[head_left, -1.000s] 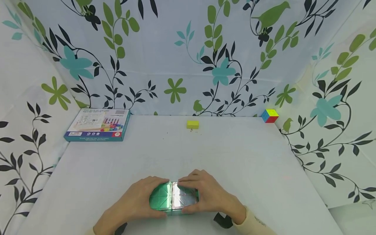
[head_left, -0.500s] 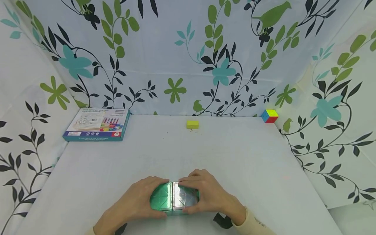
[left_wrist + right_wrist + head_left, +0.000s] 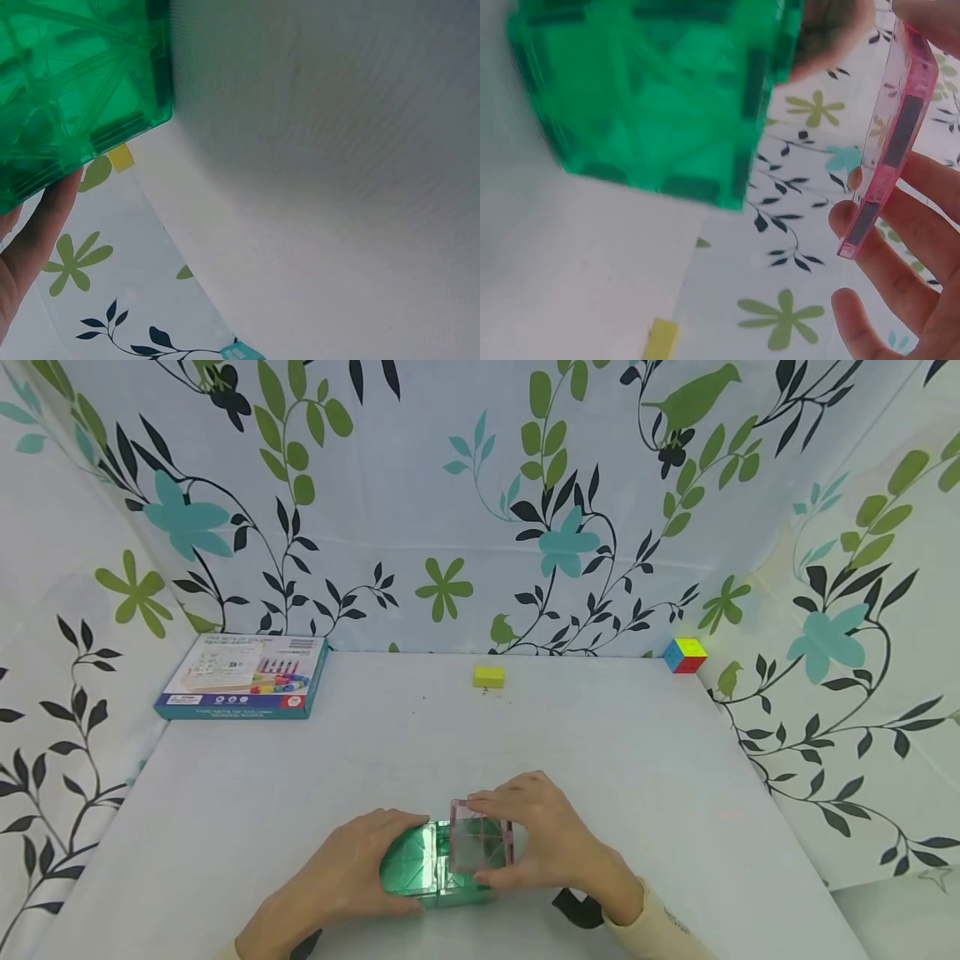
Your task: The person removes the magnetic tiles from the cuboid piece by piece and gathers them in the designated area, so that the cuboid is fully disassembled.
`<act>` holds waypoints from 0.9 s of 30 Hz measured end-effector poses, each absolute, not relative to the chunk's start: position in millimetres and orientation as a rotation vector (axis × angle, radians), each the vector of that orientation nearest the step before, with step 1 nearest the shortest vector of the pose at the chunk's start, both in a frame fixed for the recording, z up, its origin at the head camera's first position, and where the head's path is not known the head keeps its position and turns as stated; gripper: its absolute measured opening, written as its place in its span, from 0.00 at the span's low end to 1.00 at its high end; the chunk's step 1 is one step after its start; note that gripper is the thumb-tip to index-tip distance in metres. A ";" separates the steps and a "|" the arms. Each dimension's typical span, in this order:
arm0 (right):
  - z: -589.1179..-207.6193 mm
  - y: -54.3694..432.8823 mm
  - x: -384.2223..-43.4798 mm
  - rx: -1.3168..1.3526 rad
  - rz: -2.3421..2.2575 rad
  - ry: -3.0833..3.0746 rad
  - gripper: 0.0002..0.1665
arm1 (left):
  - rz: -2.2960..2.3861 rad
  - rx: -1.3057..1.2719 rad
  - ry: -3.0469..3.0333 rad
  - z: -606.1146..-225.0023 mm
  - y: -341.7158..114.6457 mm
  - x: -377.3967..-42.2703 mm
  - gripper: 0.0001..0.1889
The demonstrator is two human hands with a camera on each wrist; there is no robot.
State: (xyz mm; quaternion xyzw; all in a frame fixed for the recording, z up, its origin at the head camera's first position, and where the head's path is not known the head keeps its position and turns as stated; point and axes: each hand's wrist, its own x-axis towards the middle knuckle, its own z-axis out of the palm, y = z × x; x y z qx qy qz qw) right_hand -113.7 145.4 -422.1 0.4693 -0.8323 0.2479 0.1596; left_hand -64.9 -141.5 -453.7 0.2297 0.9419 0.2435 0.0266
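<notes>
A green see-through structure of magnetic tiles (image 3: 412, 864) sits on the table at the near middle of the head view. My left hand (image 3: 348, 868) grips its left end, fingers at the far edge and thumb at the near one. Between the fingers and thumb of my right hand (image 3: 547, 843) is a pink clear square magnetic tile (image 3: 472, 839), tilted over the structure's right half. The right wrist view shows this pink tile (image 3: 885, 161) edge-on, apart from the green tiles (image 3: 667, 105). Green tile faces (image 3: 82, 82) fill the upper left of the left wrist view.
At the table's back stand a yellow block (image 3: 489, 677) in the middle, a flat toy box (image 3: 240, 678) on the left and a colored cube (image 3: 686, 656) on the right. A black piece (image 3: 577, 908) lies by my right wrist.
My right hand has lifted the pink tile off the structure's right half, up and slightly right, baring green tiles beneath. My left hand has kept its grip in place.
</notes>
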 end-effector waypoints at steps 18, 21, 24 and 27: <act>-405.8 217.8 -234.9 0.873 0.711 -2.872 0.44 | 0.790 0.673 2.893 -455.8 -145.8 -65.2 0.46; -417.9 222.9 -263.3 0.825 0.698 -2.947 0.45 | 0.788 0.689 2.907 -455.3 -147.1 -65.2 0.47; -432.5 226.5 -288.2 0.805 0.660 -2.999 0.45 | 0.792 0.725 2.927 -456.6 -148.1 -64.6 0.47; -444.4 229.6 -309.9 0.792 0.624 -3.040 0.45 | 0.796 0.754 2.930 -458.3 -148.3 -63.6 0.46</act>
